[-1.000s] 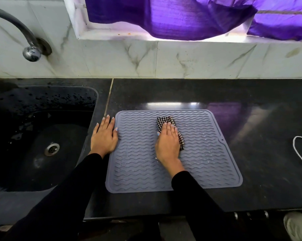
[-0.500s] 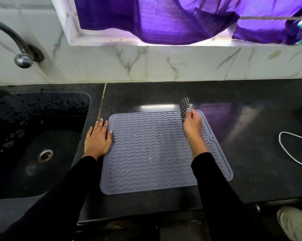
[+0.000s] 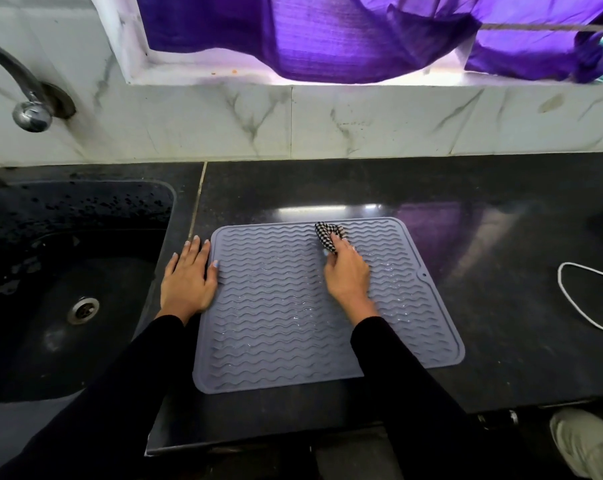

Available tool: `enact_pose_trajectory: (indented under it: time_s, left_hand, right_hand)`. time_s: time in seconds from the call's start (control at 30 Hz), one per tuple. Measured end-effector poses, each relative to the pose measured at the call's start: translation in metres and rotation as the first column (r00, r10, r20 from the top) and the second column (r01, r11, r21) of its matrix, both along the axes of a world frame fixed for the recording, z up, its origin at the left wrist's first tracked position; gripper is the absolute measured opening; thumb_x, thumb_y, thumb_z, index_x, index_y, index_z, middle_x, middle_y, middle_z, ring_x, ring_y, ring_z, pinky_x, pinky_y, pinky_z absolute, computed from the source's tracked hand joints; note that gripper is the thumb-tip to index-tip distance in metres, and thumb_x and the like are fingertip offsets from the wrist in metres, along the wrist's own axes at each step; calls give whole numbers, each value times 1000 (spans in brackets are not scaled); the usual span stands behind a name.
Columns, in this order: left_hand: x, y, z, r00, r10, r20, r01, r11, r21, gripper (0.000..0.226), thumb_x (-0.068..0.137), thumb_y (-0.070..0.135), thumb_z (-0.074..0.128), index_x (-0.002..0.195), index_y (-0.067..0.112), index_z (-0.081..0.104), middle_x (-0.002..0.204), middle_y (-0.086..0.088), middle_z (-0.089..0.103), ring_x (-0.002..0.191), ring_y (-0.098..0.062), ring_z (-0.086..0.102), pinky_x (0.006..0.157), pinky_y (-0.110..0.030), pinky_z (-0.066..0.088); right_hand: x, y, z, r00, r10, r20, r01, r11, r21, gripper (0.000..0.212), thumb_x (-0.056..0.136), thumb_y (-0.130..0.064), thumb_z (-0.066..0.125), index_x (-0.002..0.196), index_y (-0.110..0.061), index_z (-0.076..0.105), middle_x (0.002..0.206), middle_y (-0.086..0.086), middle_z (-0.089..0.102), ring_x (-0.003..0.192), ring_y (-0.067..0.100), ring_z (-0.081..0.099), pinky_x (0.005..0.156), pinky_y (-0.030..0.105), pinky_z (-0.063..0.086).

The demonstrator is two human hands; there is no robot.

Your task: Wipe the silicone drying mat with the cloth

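A grey silicone drying mat (image 3: 279,317) with wavy ridges lies flat on the black countertop, with wet streaks glinting across its middle. My right hand (image 3: 347,275) grips a bunched black-and-white checked cloth (image 3: 328,235) and holds it against the mat near the far edge, right of centre. My left hand (image 3: 188,278) rests flat with straight fingers on the counter at the mat's left edge, its little finger touching the rim.
A black sink (image 3: 68,282) with a drain sits to the left, under a metal tap (image 3: 30,112). A white cord loop (image 3: 591,296) lies on the counter at the right. A marble backsplash and purple fabric (image 3: 328,36) stand behind. A shoe (image 3: 587,445) shows below the counter edge.
My right hand swept the cloth from the mat's middle to its far right corner, then came back left along the far edge. My left hand stayed at the left edge.
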State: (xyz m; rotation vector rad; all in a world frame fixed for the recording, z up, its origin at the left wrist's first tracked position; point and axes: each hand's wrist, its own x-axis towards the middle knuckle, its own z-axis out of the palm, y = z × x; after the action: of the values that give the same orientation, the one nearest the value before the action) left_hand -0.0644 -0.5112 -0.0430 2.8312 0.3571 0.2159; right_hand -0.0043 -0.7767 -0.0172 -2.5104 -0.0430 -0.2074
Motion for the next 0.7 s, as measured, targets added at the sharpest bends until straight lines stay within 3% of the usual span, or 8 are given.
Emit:
enact_pose_trajectory:
  time_s: [0.1,0.2,0.3,0.4,0.47,0.53,0.6,0.7]
  left_hand:
    - [-1,-1,1,1000,2,-3,-2,1000,3,52,100,34,30,148,15,25,158,-4,17,146,-16,10,118,-37,4]
    - [-1,-1,4,1000,2,-10,-2,1000,-7,52,100,34,30,148,15,25,158,-4,17,146,-16,10,118,-37,4]
    - [-1,0,2,1000,-1,-6,1,1000,-9,52,100,35,29,148,16,24,158,-4,17,146,-16,10,119,-37,5]
    - [0,1,0,1000,-6,-3,6,1000,-8,51,100,34,29,148,17,25,157,-4,17,146,-17,11,119,-38,5]
    - [1,1,0,1000,-6,4,6,1000,-7,51,100,33,30,148,17,25,157,-5,18,146,-17,11,119,-38,6]
    - [1,1,0,1000,-4,4,4,1000,-8,50,100,32,30,148,17,25,157,-5,17,146,-17,11,119,-38,6]
    - [1,1,-2,1000,-4,4,4,1000,-2,50,100,32,29,148,18,24,157,-5,17,146,-18,10,119,-38,6]
    - [2,1,-1,1000,-3,-3,3,1000,4,50,100,32,29,149,20,22,158,-5,17,146,-18,10,119,-38,5]
  right_hand:
    - [10,-18,12,988,-2,-155,61,925,376,36,93,-21,52,129,-19,54,102,1,66,81,11,56,66,19,42]
    - [24,-37,32,929,-87,-359,345,553,758,34,93,-18,51,124,-4,56,104,9,64,90,19,61,76,24,52]
    - [26,-52,45,939,-314,-139,337,767,545,31,94,-20,50,122,-9,57,111,9,64,99,23,59,79,25,42]
    - [14,-50,41,964,-266,14,256,939,231,34,94,-21,49,127,-15,53,115,8,64,90,22,58,71,20,42]
    - [5,-39,23,984,-176,-35,177,984,29,39,96,-23,45,133,-13,45,127,11,57,97,21,55,76,21,47]
    - [-1,-28,0,996,-89,-33,80,975,-208,51,98,-28,36,144,-7,25,150,11,29,136,22,30,114,31,23]
    - [0,-23,-13,996,-92,-17,82,951,-298,57,99,-31,31,147,-6,12,156,9,13,144,19,9,118,31,2]
    - [6,-25,-17,995,-97,-1,93,955,-283,56,99,-31,31,147,-7,15,155,7,15,144,18,11,117,29,1]
